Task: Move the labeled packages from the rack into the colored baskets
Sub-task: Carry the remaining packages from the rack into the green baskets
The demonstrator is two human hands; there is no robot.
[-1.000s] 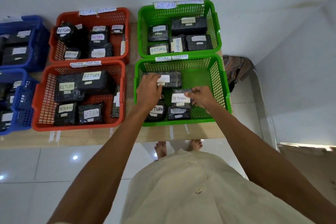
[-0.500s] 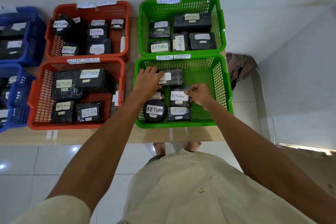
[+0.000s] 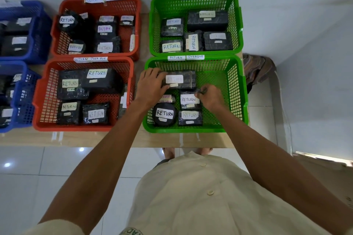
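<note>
We see both hands down in the lower green basket (image 3: 191,129), right of centre in the frame. The left hand (image 3: 150,86) grips the left end of a long package (image 3: 183,80), its fingers curled over the top and its thumb along the near edge. That package lies flat across the upper part of the basket, white label up. The right hand (image 3: 211,99) pinches the upper right corner of a small package (image 3: 188,101) marked RETURN, which lies just below the long one, near the basket's middle. Under it in the frame lies another package (image 3: 190,117), and to the left a round package (image 3: 164,113), both marked RETURN. One more is partly hidden by the left wrist. The upper green basket (image 3: 237,25) holds five wrapped packages. To the left stand the lower red basket (image 3: 76,128) and the upper red basket (image 3: 138,15), both with packages inside, and blue baskets (image 3: 42,34) sit at the left edge. All rest on a wooden surface (image 3: 95,139).
</note>
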